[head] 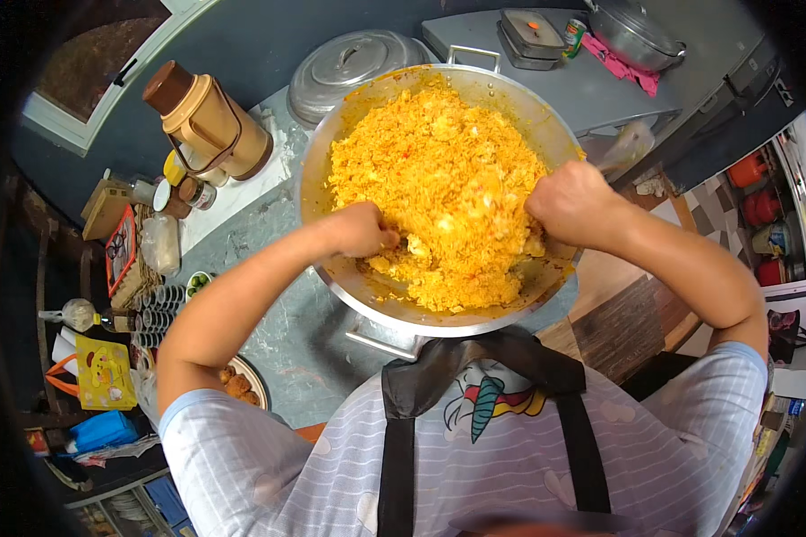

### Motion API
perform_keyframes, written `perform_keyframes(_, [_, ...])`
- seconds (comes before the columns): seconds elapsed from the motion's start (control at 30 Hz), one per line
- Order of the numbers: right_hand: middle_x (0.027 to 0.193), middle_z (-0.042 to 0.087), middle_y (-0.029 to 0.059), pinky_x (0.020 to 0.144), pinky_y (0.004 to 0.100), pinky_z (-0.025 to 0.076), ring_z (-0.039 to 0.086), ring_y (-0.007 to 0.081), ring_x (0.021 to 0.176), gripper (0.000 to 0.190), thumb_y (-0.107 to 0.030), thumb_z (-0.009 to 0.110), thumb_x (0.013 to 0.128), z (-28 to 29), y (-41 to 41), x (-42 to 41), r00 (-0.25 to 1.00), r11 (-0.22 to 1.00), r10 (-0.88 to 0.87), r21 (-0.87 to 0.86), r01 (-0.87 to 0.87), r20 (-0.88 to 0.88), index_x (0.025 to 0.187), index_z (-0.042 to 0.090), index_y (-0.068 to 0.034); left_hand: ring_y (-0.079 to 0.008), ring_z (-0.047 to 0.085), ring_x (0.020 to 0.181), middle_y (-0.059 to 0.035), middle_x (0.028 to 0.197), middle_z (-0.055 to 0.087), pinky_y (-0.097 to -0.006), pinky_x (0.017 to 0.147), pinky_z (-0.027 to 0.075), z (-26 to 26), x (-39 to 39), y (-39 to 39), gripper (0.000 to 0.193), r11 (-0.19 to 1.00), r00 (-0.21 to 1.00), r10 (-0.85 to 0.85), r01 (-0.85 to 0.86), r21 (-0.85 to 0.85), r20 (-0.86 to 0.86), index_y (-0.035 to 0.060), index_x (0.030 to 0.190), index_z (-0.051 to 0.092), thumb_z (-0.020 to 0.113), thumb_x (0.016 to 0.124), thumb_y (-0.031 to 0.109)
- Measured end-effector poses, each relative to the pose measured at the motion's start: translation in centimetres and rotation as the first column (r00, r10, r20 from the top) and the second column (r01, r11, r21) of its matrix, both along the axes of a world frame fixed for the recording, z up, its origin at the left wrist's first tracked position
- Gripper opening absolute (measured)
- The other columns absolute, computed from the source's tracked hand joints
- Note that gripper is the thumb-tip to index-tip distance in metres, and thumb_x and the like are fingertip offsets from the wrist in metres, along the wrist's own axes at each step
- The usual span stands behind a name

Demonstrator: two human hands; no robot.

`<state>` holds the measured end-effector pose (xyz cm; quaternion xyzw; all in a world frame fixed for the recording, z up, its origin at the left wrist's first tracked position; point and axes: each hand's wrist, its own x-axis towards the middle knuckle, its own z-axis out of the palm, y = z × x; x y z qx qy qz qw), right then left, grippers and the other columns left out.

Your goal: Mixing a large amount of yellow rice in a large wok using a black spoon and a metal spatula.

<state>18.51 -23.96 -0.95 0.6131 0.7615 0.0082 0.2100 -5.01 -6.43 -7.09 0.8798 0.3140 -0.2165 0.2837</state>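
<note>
A wide metal pan [446,324] holds a large heap of yellow-orange rice [436,168] with paler pieces mixed in. At the pan's left side, my left hand [363,229] is curled low over the rice, its fingertips partly hidden. My right hand [571,201] is closed into a fist at the right inner wall, against the rice. Whether either hand grips a utensil cannot be seen. The rice between the hands is blurred. Two loop handles show on the pan, one at the far rim and one at the near rim.
Behind the pan lies a large metal lid [349,74]. A beige and brown thermos jug [221,127] and jars [198,192] stand at the left. A plate of browned food [240,386] is near my left elbow. Food containers [534,33] and a lidded pot [635,37] sit at the back right.
</note>
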Motion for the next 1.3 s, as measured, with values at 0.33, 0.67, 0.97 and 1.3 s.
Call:
perform_keyframes(0.33, [0.061, 0.062, 0.0035, 0.053, 0.0324, 0.043, 0.063, 0.0174, 0.062, 0.010, -0.014, 0.060, 0.069, 8.2, 0.4, -3.7, 0.932, 0.882, 0.244, 0.338, -0.329, 0.268, 0.062, 0.066, -0.012, -0.0323, 0.063, 0.069, -0.0189, 0.072, 0.063, -0.0408, 0.064, 0.049, 12.6, 1.3, -0.9, 0.023, 0.907, 0.980, -0.166, 0.194, 0.374, -0.105, 0.0020, 0.080, 0.068, 0.063, 0.080, 0.024])
perform_keyframes(0.67, [0.067, 0.053, 0.0079, 0.049, 0.0351, 0.038, 0.054, 0.0196, 0.061, 0.011, -0.018, 0.058, 0.070, 0.3, -4.1, -5.6, 0.916, 0.880, 0.168, 0.363, -0.306, 0.366, 0.067, 0.065, -0.010, -0.0319, 0.064, 0.071, -0.0160, 0.072, 0.064, -0.0423, 0.066, 0.051, 6.8, -0.4, -5.6, 0.019, 0.769, 0.939, -0.331, 0.326, 0.550, -0.093, 0.0083, 0.087, 0.068, 0.054, 0.083, 0.020])
perform_keyframes(0.97, [0.070, 0.062, 0.0122, 0.057, 0.0374, 0.050, 0.064, 0.0277, 0.067, 0.009, -0.010, 0.061, 0.069, 7.3, -6.0, -0.2, 0.993, 0.966, -0.110, 0.242, 0.094, 0.052, 0.076, 0.066, -0.007, -0.0334, 0.063, 0.079, -0.0142, 0.083, 0.066, -0.0430, 0.067, 0.049, 10.3, -1.2, -3.7, 0.020, 0.905, 0.963, -0.269, 0.254, 0.340, -0.004, 0.0102, 0.093, 0.068, 0.056, 0.085, 0.023])
perform_keyframes(1.3, [0.075, 0.064, 0.0152, 0.068, 0.0413, 0.051, 0.064, 0.0325, 0.075, 0.008, -0.010, 0.062, 0.071, 3.7, -6.9, 2.0, 0.956, 0.960, -0.280, -0.003, 0.281, -0.087, 0.075, 0.067, -0.005, -0.0259, 0.063, 0.075, -0.0159, 0.082, 0.066, -0.0371, 0.070, 0.047, 2.4, -2.7, -1.2, 0.026, 0.990, 0.992, -0.126, 0.125, -0.062, -0.009, 0.0057, 0.096, 0.068, 0.057, 0.088, 0.028])
